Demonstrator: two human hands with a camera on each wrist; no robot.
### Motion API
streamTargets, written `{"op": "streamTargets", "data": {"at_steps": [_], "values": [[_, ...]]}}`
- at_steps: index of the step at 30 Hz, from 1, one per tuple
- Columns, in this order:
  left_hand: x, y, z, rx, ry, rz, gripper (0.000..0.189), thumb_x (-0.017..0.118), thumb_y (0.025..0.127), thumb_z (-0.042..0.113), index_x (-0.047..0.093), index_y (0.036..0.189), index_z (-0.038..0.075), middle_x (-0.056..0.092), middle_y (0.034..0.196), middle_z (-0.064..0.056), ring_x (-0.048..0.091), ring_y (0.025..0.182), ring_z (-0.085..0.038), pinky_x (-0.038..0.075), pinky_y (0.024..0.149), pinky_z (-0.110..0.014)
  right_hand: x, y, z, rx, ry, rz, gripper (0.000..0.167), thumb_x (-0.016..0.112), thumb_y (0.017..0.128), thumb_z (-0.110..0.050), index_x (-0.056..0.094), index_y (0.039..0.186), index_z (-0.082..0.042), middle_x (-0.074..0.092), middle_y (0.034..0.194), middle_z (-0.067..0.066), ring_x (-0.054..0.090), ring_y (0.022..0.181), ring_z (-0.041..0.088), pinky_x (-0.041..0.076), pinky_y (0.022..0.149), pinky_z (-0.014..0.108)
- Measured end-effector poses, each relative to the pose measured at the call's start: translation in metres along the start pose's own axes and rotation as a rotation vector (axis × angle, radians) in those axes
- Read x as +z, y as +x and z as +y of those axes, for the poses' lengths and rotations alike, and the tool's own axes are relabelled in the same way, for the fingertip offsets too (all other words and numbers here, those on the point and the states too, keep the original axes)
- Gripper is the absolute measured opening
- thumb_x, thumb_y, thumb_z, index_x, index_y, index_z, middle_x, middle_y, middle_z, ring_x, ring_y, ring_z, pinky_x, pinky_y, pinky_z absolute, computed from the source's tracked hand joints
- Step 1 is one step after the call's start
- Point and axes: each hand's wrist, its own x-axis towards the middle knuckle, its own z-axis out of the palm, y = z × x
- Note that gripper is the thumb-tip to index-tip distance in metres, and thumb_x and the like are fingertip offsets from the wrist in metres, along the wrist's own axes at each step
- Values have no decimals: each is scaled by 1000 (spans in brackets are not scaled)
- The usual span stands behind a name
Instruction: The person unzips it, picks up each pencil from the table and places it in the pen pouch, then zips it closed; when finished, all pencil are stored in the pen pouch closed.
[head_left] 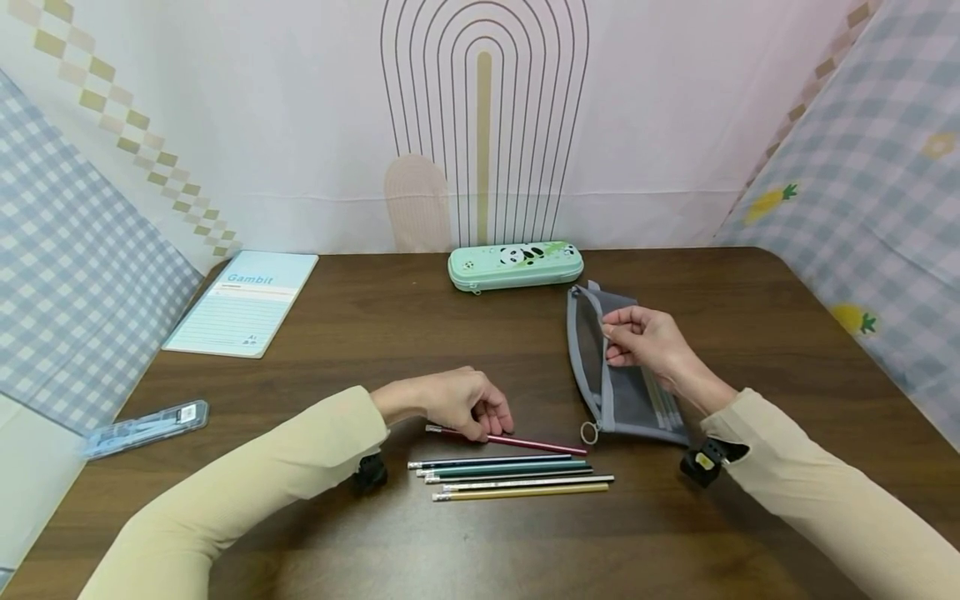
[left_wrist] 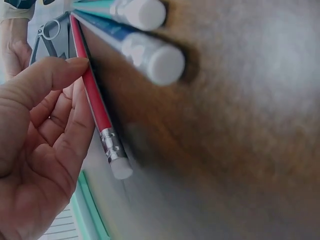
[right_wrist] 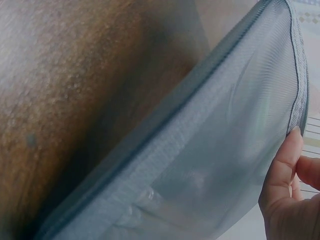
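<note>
A red pencil (head_left: 543,447) with a white eraser lies at the far side of the pencil row. My left hand (head_left: 461,402) pinches it between thumb and fingers, plain in the left wrist view beside the metal ferrule (left_wrist: 113,145). To the right is a grey mesh zip pouch (head_left: 628,412), its mouth gaping to the left. My right hand (head_left: 651,343) grips the upper zip edge between thumb and fingers; in the right wrist view the fingertips hold the zip border (right_wrist: 298,95). Several pencils (head_left: 662,402) show faintly through the mesh.
Several loose pencils (head_left: 517,475) lie side by side nearest me, yellow in front. A mint panda pencil case (head_left: 516,265) stands at the back. On the left are a notebook (head_left: 243,304) and a clear blue flat case (head_left: 146,429). Fabric hangs behind the table.
</note>
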Motion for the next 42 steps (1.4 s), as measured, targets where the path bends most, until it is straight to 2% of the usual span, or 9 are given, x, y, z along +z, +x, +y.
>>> {"op": "streamTargets", "data": {"at_steps": [4, 8, 14, 19, 23, 28, 35, 37, 42], "values": [[-5, -3, 0, 4, 85, -17, 24, 65, 77, -5, 70, 96, 8, 66, 77, 6, 58, 70, 2, 51, 66, -14, 1, 0, 0, 2, -10, 6, 35, 53, 96, -9, 43, 121, 13, 60, 74, -5, 61, 60, 4, 56, 60, 20], [-15, -8, -1, -17, 71, -44, 22, 66, 78, -3, 71, 96, 8, 66, 77, 5, 58, 71, 1, 51, 67, -15, 2, -1, -1, 6, -21, 13, 33, 53, 96, -9, 44, 119, 13, 59, 73, -5, 61, 59, 4, 57, 61, 21], [-34, -16, -4, -53, -27, -49, 20, 67, 80, -4, 70, 99, 4, 67, 79, 2, 59, 72, -3, 51, 67, -17, 1, -1, -2, 6, -31, 17, 33, 53, 96, -10, 45, 119, 12, 59, 74, -5, 61, 60, 4, 57, 61, 21], [-41, -11, -11, -53, -158, 18, 23, 63, 81, -6, 66, 104, -4, 67, 86, -10, 59, 75, -7, 51, 69, -19, 1, -1, -2, 3, -21, 9, 34, 53, 96, -10, 44, 120, 13, 59, 74, -5, 61, 60, 4, 56, 61, 20], [-40, 1, -13, -126, -312, 83, 27, 62, 83, -5, 62, 110, -7, 65, 90, -8, 58, 78, -7, 52, 71, -19, 1, -1, -2, 3, -11, 5, 34, 53, 96, -9, 44, 120, 13, 60, 73, -5, 61, 60, 4, 56, 60, 20], [-34, 22, -9, -238, -591, 172, 32, 59, 87, -4, 56, 119, -9, 66, 97, -10, 60, 81, -7, 54, 79, -25, 2, 0, -1, 14, -19, 6, 35, 54, 96, -10, 44, 121, 12, 60, 74, -5, 61, 60, 4, 57, 61, 20], [-24, 59, 2, -271, -905, 272, 37, 53, 93, -3, 49, 130, -7, 56, 124, -24, 62, 87, -11, 52, 90, -33, 2, 0, -1, 19, -19, 6, 37, 54, 96, -11, 43, 122, 13, 60, 73, -6, 61, 60, 4, 56, 61, 20], [-22, 69, 6, -285, -963, 302, 37, 53, 93, -3, 50, 130, -6, 58, 122, -23, 62, 87, -12, 51, 92, -33, 2, 0, 0, 17, -19, 7, 37, 54, 96, -11, 43, 122, 13, 60, 73, -6, 61, 60, 4, 56, 61, 20], [-16, 93, 15, -310, -1028, 370, 38, 53, 92, -5, 50, 130, -5, 62, 98, -11, 61, 82, -12, 47, 97, -37, 4, 0, -1, 9, -22, 9, 37, 54, 96, -11, 43, 122, 14, 60, 73, -6, 61, 60, 3, 56, 61, 20]]}}
